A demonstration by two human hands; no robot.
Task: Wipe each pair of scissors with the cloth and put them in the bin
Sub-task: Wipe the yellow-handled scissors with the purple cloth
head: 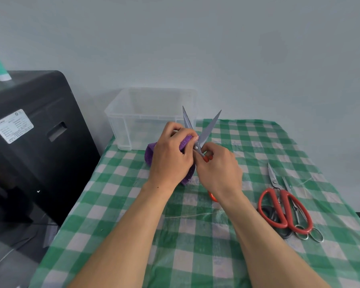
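Scissors (208, 128) with orange-red handles are up off the worktop (195, 235) at about the centre of my view, blades spread in a V, one tip toward 12 o'clock and the other toward 1 o'clock. My left grip (170, 154), a bare hand, has its fingers curled round the purple cloth (185, 143) and pinches it against the left blade just above the pivot, with the rest of the cloth hanging down behind the hand toward the worktop. My right grip (218, 169) is curled round the handles just below the pivot, and bits of orange-red show between its fingers and under the wrist. Beyond the hands, at 11 o'clock, the clear plastic bin (121, 129) stands on the worktop's far left corner, open side up and close to the wall; the held blades cross in front of its right side. At 3 to 4 o'clock, well apart from my hands, a pile of other scissors (281, 195) lies on the green-and-white check covering, red handles uppermost, points away from me. At 9 o'clock, beside the worktop, a black machine (40, 142) stands with a white label on it.
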